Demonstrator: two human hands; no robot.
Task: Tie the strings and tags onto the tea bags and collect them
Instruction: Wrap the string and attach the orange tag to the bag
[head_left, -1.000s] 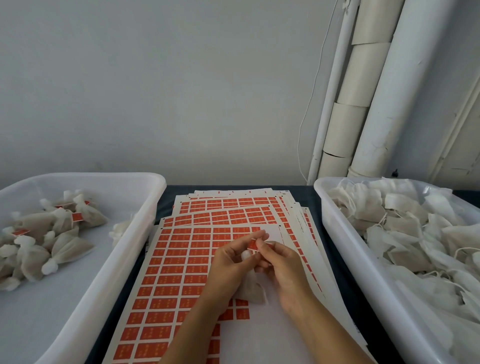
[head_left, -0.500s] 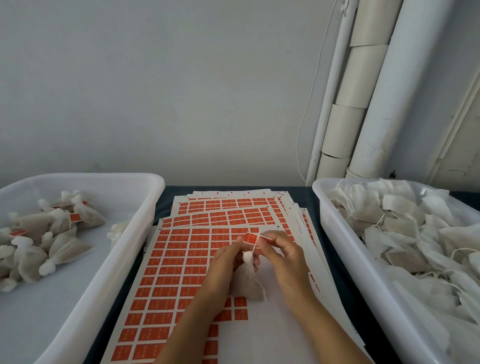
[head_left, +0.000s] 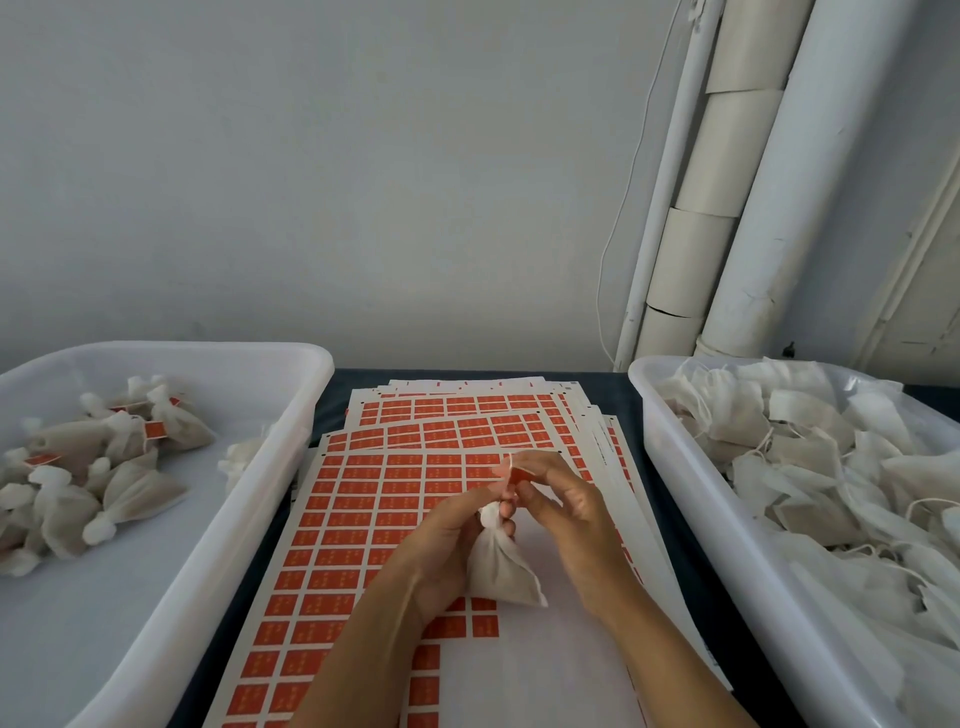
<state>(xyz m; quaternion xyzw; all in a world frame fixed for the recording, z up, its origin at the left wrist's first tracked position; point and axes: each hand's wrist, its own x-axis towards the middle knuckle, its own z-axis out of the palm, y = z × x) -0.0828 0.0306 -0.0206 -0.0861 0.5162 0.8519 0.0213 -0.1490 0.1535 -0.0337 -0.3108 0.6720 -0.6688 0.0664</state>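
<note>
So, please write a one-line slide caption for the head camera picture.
Left hand grips a tea bag while right hand pinches its orange tag above sticker sheets.

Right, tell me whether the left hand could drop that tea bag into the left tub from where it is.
Probably yes. The left hand grips the tea bag by its neck over the tag sheets, and nothing stands between it and the left tub, whose top is open. The right hand pinches the tag.

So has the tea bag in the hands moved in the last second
Yes. Against the sticker sheets, the tea bag has swung out from behind the left hand, its body now hanging lower and further right, toward the right hand.
</note>
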